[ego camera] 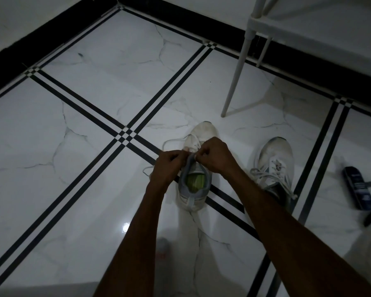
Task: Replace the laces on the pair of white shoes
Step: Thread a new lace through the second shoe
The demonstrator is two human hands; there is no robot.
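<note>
On the white marble floor (84,125) with black stripes, a lace (169,142) loops out beside the near shoe (196,185), which stands toe away, its green insole showing. The left hand (169,166) is curled at the tongue, pinching the lace there. The right hand (215,155) meets it just above the tongue, fingers likewise pinched on the lace. To the right stands the second shoe (273,159), still laced, near a white chair leg (237,67). A dark flat object (358,187) lies by the floor's right edge.
</note>
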